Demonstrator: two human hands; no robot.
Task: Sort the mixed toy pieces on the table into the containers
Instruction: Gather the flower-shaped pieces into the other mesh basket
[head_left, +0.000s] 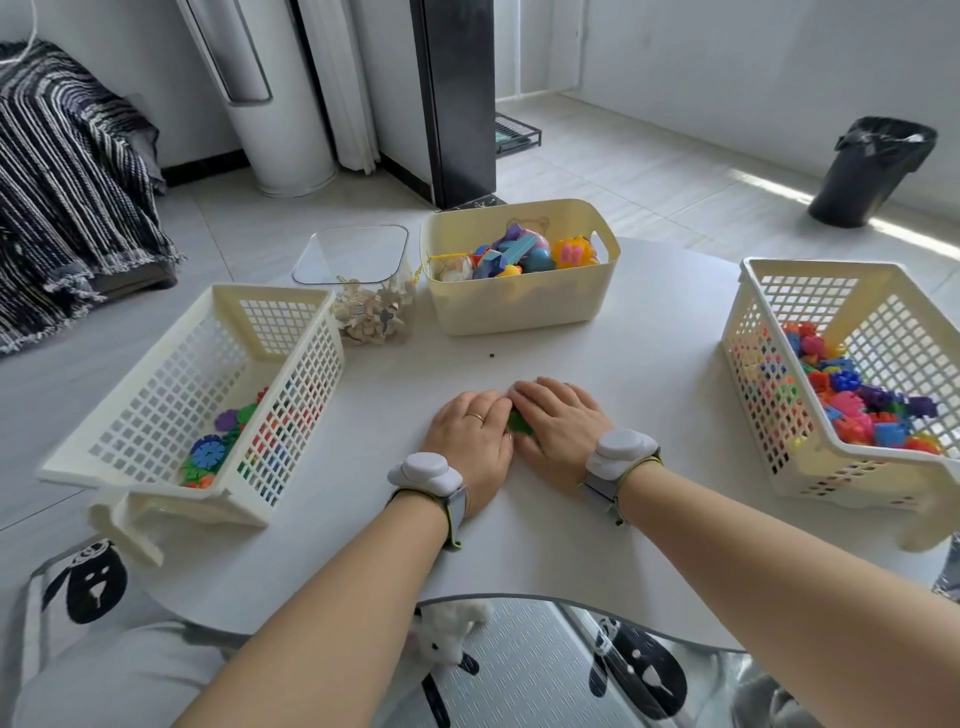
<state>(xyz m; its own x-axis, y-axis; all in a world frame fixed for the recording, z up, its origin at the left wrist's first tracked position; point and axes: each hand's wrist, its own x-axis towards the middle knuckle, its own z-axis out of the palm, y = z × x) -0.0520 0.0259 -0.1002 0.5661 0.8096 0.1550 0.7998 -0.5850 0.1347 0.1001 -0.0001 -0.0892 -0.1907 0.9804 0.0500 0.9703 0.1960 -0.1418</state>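
White plush toy (447, 631) at 6 o'clock, on the lap below the table edge; the clothing around it has black-and-white animal faces printed on it.

Both forearms reach in from 6 o'clock. Each wrist carries a grey strapped device: left (425, 470), right (621, 449).

Left hand (470, 439) and right hand (561, 426) lie palm down side by side at the middle of the white table (597, 364), fingertips meeting. Ring (475, 417) on the left hand. A green toy piece (519, 423) shows in the gap between the palms, mostly covered by both hands. Fingers are lightly bent over it. Cannot tell whether either hand actually clamps it.

Small dark speck (491, 356) on the tabletop just past the fingers, at 12.

At 9 o'clock, a cream mesh basket (171, 384) overhangs the table edge, with flat snowflake discs (208, 452) in purple, blue and green inside.

At 3 o'clock, a second mesh basket (753, 332) is heaped with bright interlocking pieces (852, 400).

At 11 o'clock, a clear square tub (353, 249) holds pale beige bits (371, 317).

At 12 o'clock, a solid cream bin (519, 306) holds larger plastic toys (524, 252).

On the floor beyond: a black lined waste bin (872, 171) at 2 o'clock and a striped throw (67, 182) at 10.
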